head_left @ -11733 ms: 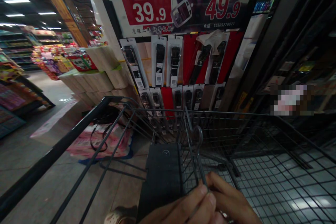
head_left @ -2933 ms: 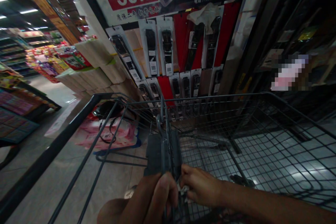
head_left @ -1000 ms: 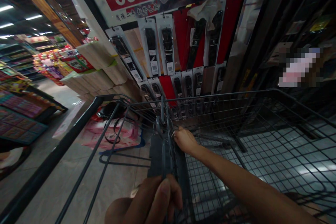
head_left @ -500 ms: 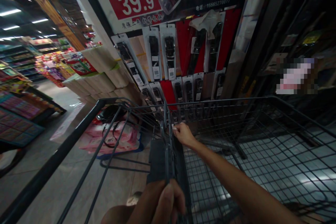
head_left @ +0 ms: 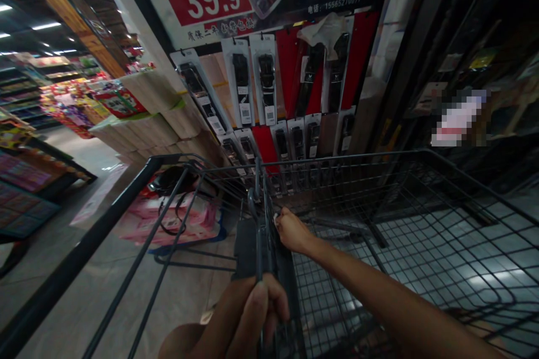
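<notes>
With our left hand we clamp the near part of the middle bar in the cart; our right hand, farther off, pinches a small white scrap at the bar's right, belts hanging beyond

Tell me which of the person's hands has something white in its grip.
The right hand, farther from the camera: a small white scrap shows in its grip. The left hand, nearer, grips a gray metal bar instead.

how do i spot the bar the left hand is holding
Find the wire cart before the belt display. Near its middle, the left hand grips a grey bar. Unlike the straight bars to its left, its far end curls.
</notes>
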A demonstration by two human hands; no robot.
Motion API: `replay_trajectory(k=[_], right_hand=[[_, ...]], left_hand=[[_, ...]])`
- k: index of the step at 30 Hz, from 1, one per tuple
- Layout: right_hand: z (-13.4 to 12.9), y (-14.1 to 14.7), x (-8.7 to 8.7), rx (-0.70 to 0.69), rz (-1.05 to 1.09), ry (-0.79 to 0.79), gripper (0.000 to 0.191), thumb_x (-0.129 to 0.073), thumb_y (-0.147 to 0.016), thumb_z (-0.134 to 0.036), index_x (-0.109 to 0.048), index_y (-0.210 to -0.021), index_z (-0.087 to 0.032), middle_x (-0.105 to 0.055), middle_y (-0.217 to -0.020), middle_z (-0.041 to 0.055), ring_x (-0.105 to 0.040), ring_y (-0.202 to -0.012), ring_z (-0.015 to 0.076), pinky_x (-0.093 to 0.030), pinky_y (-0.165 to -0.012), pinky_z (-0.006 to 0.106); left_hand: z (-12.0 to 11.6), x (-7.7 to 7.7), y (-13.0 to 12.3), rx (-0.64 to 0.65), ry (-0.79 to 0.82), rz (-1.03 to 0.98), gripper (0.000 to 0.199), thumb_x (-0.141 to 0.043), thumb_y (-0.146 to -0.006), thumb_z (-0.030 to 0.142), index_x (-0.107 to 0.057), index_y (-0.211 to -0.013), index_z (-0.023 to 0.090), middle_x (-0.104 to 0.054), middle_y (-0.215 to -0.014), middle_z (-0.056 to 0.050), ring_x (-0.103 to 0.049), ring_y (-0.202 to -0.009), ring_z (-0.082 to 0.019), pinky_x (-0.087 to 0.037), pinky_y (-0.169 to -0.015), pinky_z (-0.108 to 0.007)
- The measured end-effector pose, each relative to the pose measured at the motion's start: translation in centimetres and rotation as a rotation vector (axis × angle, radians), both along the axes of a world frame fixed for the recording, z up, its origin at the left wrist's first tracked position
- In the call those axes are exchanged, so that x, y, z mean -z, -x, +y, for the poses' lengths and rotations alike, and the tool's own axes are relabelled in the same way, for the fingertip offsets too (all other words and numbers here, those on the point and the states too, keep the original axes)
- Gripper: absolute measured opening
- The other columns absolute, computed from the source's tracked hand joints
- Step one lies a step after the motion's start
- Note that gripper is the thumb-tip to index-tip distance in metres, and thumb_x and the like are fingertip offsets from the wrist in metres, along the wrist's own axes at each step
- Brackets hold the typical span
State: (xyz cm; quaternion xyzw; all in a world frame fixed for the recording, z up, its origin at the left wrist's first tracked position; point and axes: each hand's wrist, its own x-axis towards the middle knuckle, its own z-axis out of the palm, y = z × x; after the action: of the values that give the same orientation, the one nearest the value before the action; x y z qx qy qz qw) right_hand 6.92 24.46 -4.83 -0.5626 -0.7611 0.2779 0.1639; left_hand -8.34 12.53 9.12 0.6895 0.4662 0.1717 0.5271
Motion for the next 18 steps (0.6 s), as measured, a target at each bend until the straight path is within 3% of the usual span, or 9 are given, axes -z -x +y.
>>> replay_trajectory(k=[7,14,18], right_hand=[[-4.0,0.0,-1.4,0.028,0.105,0.144,0.024,-0.047,-0.077,-0.005,-0.068,-0.068,-0.012,-0.066,-0.082,0.0102,-0.060,-0.075,0.0155,-0.038,-0.062,0.022],[-9.0,0.0,-2.0,0.056,0.342,0.322,0.022,-0.047,-0.073,-0.008,-0.067,-0.063,-0.014,-0.065,-0.065,0.0041,-0.058,-0.062,0.0131,-0.035,-0.051,0.019],[-10.5,-0.1,-2.2,0.067,0.347,0.460,0.018,-0.053,-0.068,-0.013,-0.061,-0.053,-0.014,-0.056,-0.052,0.0003,-0.052,-0.053,0.0118,-0.030,-0.046,0.020]], left_hand=[[-0.8,-0.8,-0.9,-0.094,-0.023,0.043,0.055,-0.023,-0.092,0.058,-0.059,-0.081,0.018,-0.043,-0.059,0.002,-0.040,-0.054,-0.010,-0.037,-0.047,-0.019],[-0.3,-0.3,-0.2,-0.021,-0.056,0.019,0.053,-0.026,-0.092,0.055,-0.061,-0.079,0.018,-0.048,-0.059,0.000,-0.044,-0.055,-0.011,-0.041,-0.051,-0.020],[-0.3,-0.4,-0.2,-0.017,-0.088,0.008,0.053,-0.026,-0.093,0.054,-0.062,-0.082,0.017,-0.049,-0.059,0.000,-0.045,-0.056,-0.012,-0.042,-0.052,-0.021]])
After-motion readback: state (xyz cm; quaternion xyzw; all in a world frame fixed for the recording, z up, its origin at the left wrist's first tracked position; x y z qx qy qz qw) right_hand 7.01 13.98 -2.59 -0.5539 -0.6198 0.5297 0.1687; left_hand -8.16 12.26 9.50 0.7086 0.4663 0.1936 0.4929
